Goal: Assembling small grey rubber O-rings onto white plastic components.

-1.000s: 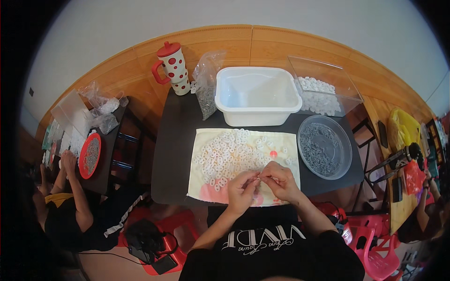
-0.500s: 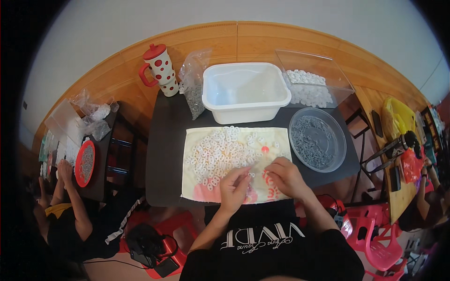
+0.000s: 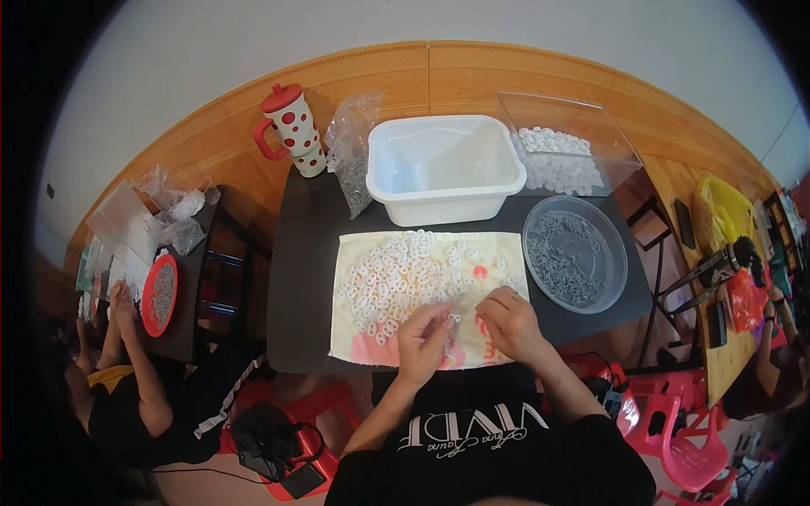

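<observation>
On a cream towel (image 3: 506,278) with pink and red print lies a spread of small white two-holed plastic pieces (image 3: 384,278). My left hand (image 3: 424,344) is over the towel's near edge, thumb and fingers pinched, with one white two-holed piece (image 3: 455,318) at the fingertips. Just to its right, my right hand (image 3: 515,327) is closed in a pinch with curled fingers; whatever is between those fingertips is too small to make out. A round clear tub (image 3: 620,274) of dark grey screw-like parts stands beyond my right hand.
Behind the towel stands a white basin (image 3: 445,207). A clear bin (image 3: 624,156) of white pieces is at its right, a bag of metal parts (image 3: 354,190) and a spotted tumbler (image 3: 295,135) at its left. Another person's hands (image 3: 122,308) are by a red tray (image 3: 150,316) at far left.
My right hand's fingers have shifted slightly, and the white piece at my left fingertips shows more plainly. The whole view has moved a little. Items on the table stay in place.
</observation>
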Tool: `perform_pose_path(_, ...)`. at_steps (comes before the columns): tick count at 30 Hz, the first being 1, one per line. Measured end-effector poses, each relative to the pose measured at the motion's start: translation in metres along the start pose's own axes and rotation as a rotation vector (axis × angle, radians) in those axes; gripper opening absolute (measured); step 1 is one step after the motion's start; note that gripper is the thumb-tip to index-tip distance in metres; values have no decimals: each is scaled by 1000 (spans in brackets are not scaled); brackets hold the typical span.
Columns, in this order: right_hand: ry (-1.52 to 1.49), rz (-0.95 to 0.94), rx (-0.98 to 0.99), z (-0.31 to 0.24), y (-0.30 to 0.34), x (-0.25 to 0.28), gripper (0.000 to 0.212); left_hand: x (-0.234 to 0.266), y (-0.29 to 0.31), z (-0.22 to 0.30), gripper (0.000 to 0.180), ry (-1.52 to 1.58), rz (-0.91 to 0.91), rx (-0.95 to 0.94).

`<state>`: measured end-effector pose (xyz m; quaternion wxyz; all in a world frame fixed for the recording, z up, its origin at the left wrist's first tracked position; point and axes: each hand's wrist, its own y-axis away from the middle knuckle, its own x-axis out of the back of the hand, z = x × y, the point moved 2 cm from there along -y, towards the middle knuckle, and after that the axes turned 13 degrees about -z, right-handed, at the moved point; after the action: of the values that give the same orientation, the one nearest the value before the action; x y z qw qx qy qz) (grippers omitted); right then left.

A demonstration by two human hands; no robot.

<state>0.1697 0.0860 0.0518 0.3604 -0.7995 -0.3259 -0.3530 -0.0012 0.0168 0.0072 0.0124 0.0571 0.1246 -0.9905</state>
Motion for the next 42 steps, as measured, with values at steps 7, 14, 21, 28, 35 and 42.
perform_pose_path(7, 108, -55, -30, 0, -5, 13, 20, 1, -1, 2, 25, -18, 14, -18)
perform_pose_path(14, 321, -31, -173, 21, -37, -1, 12, 0, 0, -1, 25, -4, 15, -16)
perform_pose_path(21, 192, -64, -82, 28, -33, -11, 14, 0, 1, -3, 25, 39, 7, -13)
perform_pose_path(28, 268, -86, -77, 17, -27, 2, 16, 2, 0, -2, 25, 53, 5, -12)
perform_pose_path(35, 278, -14, -76, 9, -27, 5, 18, 2, 1, -3, 24, 44, 8, 13)
perform_pose_path(42, 129, 15, -63, 17, -19, 1, 22, 0, 0, -1, 26, 50, -3, -17)
